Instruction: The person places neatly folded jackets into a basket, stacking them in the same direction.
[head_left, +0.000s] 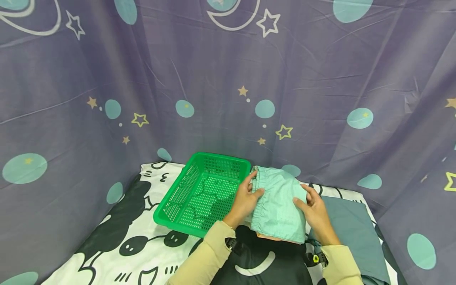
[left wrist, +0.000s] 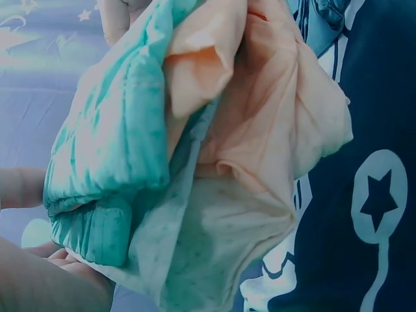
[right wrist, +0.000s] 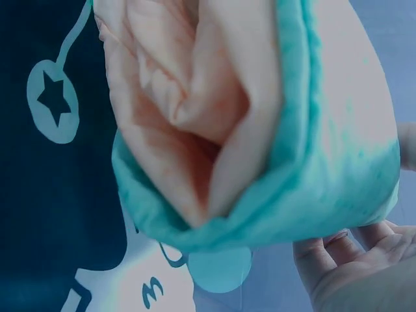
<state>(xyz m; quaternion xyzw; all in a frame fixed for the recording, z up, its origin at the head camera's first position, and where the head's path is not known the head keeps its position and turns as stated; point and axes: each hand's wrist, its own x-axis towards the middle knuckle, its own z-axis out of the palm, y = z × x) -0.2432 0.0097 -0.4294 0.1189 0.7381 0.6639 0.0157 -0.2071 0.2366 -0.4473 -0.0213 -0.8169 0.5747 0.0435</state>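
Note:
A folded mint-green garment with a gathered edge is held up between both hands, close beside the basket. Peach-coloured cloth shows within its folds in the left wrist view, and peach layers open out of the fold in the right one. My left hand pinches the gathered left edge, thumb on top and fingers partly behind the cloth. At the opposite edge, my right hand grips with the thumb on the near face; its other fingers are partly hidden.
A green plastic basket with slotted sides stands left of the garment. Folded grey-blue cloth lies to the right. Black-and-white patterned fabric covers the surface, and a purple curtain with stars hangs behind and at the sides.

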